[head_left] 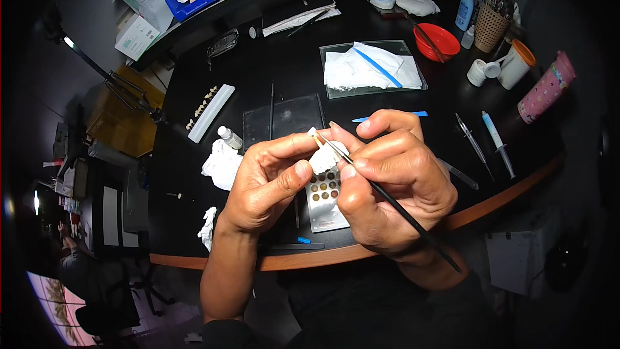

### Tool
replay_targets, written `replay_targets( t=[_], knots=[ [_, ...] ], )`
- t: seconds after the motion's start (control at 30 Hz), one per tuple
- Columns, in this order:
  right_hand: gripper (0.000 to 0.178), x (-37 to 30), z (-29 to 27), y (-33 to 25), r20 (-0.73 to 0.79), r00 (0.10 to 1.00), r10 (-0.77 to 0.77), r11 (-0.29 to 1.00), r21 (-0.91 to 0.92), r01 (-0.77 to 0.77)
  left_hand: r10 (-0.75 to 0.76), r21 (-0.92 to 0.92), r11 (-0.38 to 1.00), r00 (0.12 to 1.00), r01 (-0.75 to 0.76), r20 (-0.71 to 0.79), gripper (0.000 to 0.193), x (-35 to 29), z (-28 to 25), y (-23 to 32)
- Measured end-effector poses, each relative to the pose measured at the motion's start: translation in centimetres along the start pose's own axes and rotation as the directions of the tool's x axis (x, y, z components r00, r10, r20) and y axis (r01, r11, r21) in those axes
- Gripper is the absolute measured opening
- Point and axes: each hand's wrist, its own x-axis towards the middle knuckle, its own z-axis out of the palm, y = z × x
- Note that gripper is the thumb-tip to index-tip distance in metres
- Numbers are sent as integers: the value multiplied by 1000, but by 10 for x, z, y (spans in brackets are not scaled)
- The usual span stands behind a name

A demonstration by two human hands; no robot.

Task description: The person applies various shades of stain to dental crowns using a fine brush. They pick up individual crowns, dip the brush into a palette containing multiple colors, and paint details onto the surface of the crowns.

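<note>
Above the desk, my left hand (274, 178) is closed with a small white tooth-like piece (313, 132) at its fingertips. A crumpled white tissue (328, 159) sits between my two hands, against the left fingers. My right hand (397, 187) pinches a thin black-handled brush (403, 212) like a pen. The brush's tip points up and left, close to the tooth-like piece; whether they touch is too small to tell. Beneath my hands lies a palette (328, 216) with several round brownish colour pans, partly hidden by my fingers.
At the left, a white rack (212, 113) stands by several tooth-like pieces, near a small bottle (229, 137) and tissue. Ahead are a glass plate (410, 84) with paper and a red bowl (445, 35). A syringe (498, 144) and tweezers (473, 142) lie at the right.
</note>
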Motion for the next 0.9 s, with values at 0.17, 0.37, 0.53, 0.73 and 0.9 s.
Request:
replay_targets(
  t=[0.17,0.37,0.53,0.73,0.9],
  knots=[
    [20,-2,-3,0,23,999,24,1000,-10,-24,8,0,1000,1000,-8,-9,63,-1,-1,-1],
    [20,-1,-8,-1,137,991,-8,1000,3,8,3,4,1000,999,-3,-40,65,0,1,-1],
    [21,-2,-6,-1,119,993,5,1000,20,-8,36,-86,996,996,-29,84,45,1,-6,0],
    [19,-1,-2,-1,22,1000,-5,1000,-28,5,60,-92,994,996,-53,71,45,1,-5,-3],
    [20,-1,-2,0,23,1000,-16,999,-30,16,53,-87,995,996,-46,78,46,1,-5,1]
  ],
)
